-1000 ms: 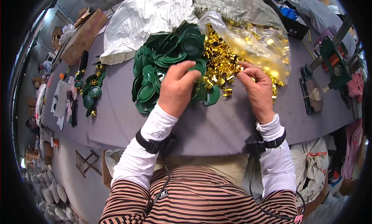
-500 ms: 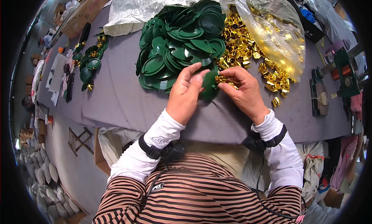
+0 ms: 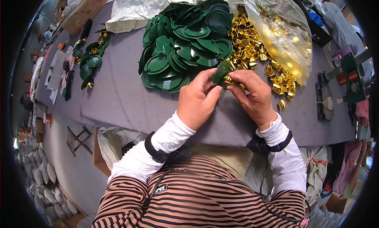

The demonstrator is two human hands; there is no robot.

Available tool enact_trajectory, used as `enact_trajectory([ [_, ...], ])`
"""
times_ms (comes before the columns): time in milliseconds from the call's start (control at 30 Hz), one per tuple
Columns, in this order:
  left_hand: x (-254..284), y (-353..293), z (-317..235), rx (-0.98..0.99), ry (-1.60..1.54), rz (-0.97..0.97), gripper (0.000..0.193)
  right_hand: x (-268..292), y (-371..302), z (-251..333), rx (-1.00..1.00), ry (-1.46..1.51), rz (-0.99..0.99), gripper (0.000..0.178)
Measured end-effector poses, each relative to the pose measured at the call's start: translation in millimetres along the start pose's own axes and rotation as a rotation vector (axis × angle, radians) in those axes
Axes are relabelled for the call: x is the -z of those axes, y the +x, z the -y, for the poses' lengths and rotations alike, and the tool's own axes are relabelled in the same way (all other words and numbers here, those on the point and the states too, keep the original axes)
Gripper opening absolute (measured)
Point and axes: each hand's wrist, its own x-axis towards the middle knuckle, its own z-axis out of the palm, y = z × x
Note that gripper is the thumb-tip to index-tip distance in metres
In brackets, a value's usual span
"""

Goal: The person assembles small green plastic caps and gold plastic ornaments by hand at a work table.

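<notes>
My left hand (image 3: 197,99) pinches a green plastic disc (image 3: 222,73) that is tilted on edge between the two hands. Against the disc's right side, the fingers of my right hand (image 3: 254,94) close on a small shiny gold piece (image 3: 230,82). Whether that piece is fixed to the disc is hidden by my fingertips. Just beyond my hands lies a big heap of green discs (image 3: 185,42), several of them notched. To its right spreads a pile of gold foil-like pieces (image 3: 248,42), partly under a clear plastic bag (image 3: 284,38).
Linked green and gold pieces (image 3: 92,62) lie on the left of the grey cloth-covered table (image 3: 118,105). A dark green metal device (image 3: 325,99) stands at the right edge. White woven sacking (image 3: 134,11) lies behind the heap, and a folding stool (image 3: 79,140) stands on the floor at left.
The disc has been turned from facing up to nearly edge-on and raised slightly. My left fingers have curled more tightly around it, while my right hand has shifted slightly right.
</notes>
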Motion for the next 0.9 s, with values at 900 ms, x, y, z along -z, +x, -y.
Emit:
enact_trajectory([
  [900, 180.3, 35.2, -25.1, -0.512, 1.096, 0.016, 0.04, 12.1, 15.0, -0.6, -0.746, 0.879, -0.159, 0.029],
])
